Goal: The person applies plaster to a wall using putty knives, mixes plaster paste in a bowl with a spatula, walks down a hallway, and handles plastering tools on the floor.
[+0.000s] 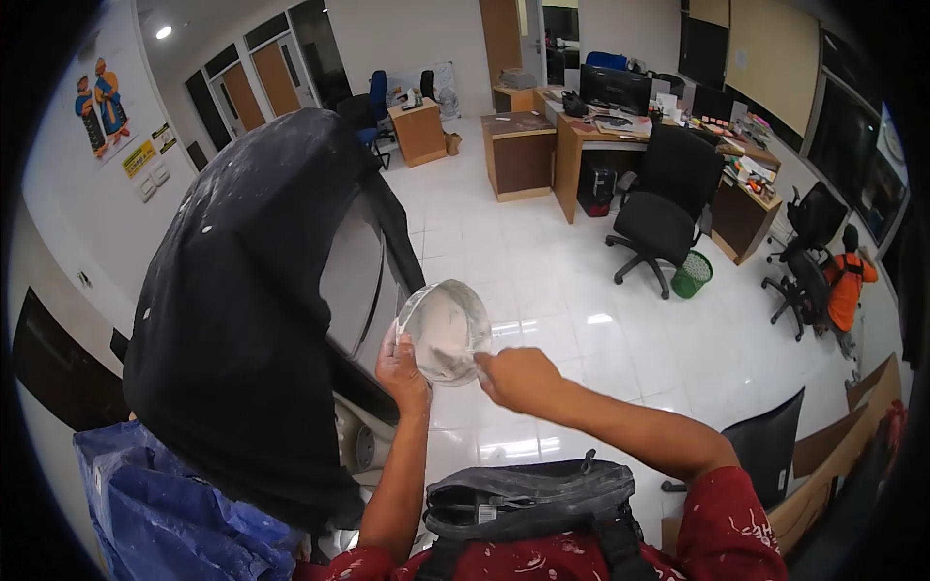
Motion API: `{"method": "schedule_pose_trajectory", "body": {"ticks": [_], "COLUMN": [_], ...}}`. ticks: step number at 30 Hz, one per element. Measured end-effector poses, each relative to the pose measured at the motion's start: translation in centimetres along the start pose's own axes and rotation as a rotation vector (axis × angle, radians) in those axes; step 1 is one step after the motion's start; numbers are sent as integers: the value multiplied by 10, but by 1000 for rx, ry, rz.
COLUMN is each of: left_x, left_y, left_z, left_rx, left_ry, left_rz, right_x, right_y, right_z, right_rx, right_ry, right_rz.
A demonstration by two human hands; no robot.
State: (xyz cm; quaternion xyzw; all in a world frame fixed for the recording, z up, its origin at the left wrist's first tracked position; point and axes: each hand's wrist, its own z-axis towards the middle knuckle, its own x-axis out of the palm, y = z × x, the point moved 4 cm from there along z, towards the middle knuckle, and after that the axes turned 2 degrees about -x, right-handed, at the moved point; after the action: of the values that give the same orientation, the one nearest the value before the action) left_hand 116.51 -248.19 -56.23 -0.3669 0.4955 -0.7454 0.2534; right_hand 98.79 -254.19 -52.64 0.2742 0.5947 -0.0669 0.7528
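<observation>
A round, pale-stained bowl (473,308) is tilted out in front of me, with whitish material (446,324) coating its inside. My left hand (402,370) grips its left rim, thumb at the edge and pale dust on the fingers. At the bowl's lower right edge, my right hand (523,378) is closed with the knuckles up. Whatever its fingers hold is too small and covered to name. Just left of the bowl stands a bulky object draped in a dusty black cloth (242,252).
A black bag (528,499) hangs at my chest. Blue sheeting (174,504) lies lower left. An office chair (664,203), a green wastebasket (692,275) and desks stand ahead. A person in orange (848,290) is low at the far right. Cardboard (843,455) leans nearby.
</observation>
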Motion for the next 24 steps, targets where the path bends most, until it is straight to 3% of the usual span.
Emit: {"method": "schedule_pose_trajectory", "body": {"ticks": [4, 8, 12, 15, 18, 21, 24], "left_x": [41, 85, 124, 147, 164, 179, 196], "left_y": [25, 52, 89, 121, 145, 191, 216], "left_z": [44, 93, 151, 217, 298, 375, 433], "left_rx": [-11, -3, 8, 23, -38, -98, -177], "left_ry": [-6, 11, 35, 47, 91, 72, 127], "left_rz": [36, -25, 25, -71, -135, -295, -457], "right_x": [-23, -62, -49, -34, -48, -75, -64], "right_y": [-58, -122, -168, -196, -250, -289, -330], "right_z": [30, 88, 147, 194, 255, 310, 358], "right_rx": [1, 53, 7, 26, 69, 463, 495], "right_ry": [46, -72, -95, 106, -77, 92, 104], "right_rz": [-7, -46, -93, -39, 155, 733, 989]}}
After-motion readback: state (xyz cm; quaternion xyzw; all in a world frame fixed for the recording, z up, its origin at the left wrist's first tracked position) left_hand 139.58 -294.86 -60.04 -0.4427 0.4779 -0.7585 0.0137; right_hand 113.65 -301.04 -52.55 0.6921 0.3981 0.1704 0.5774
